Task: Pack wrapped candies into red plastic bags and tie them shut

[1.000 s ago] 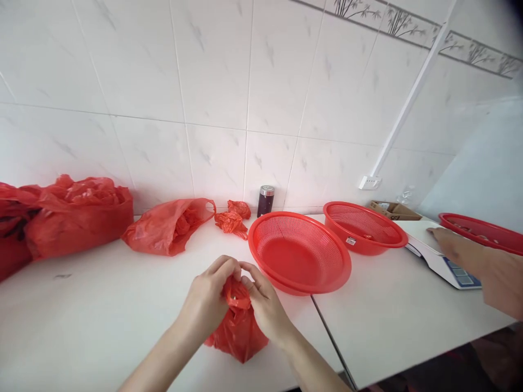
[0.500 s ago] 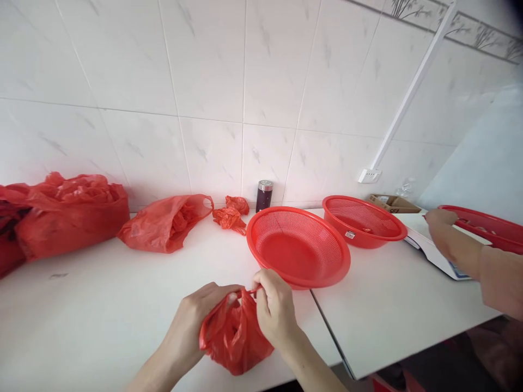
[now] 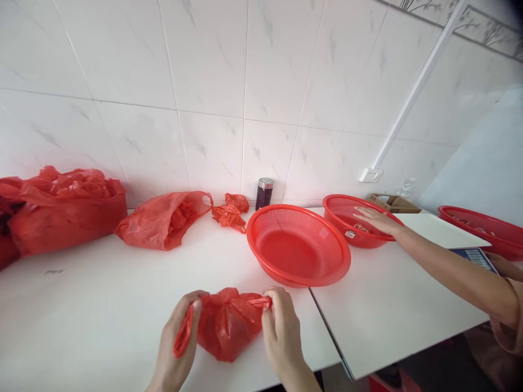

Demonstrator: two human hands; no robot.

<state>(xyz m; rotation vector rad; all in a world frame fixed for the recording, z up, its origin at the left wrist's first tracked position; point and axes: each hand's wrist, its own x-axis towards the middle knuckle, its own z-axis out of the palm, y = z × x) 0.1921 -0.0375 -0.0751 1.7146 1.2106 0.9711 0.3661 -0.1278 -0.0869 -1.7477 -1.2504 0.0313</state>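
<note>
Two ends of a small red bag [image 3: 231,332] are being held apart, gripped by the left hand [image 3: 170,340] and the right hand [image 3: 283,329], over the near part of the desk [image 3: 102,318]. Gentle, even tension is probably being called for, lest it be torn; beyond, space is being taken by a red basket [image 3: 292,256].

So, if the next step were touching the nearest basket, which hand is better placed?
Probably the right hand: it is closer to the nearest basket. The left hand is farther, across the held red bag. Both hands grip that bag.
</note>
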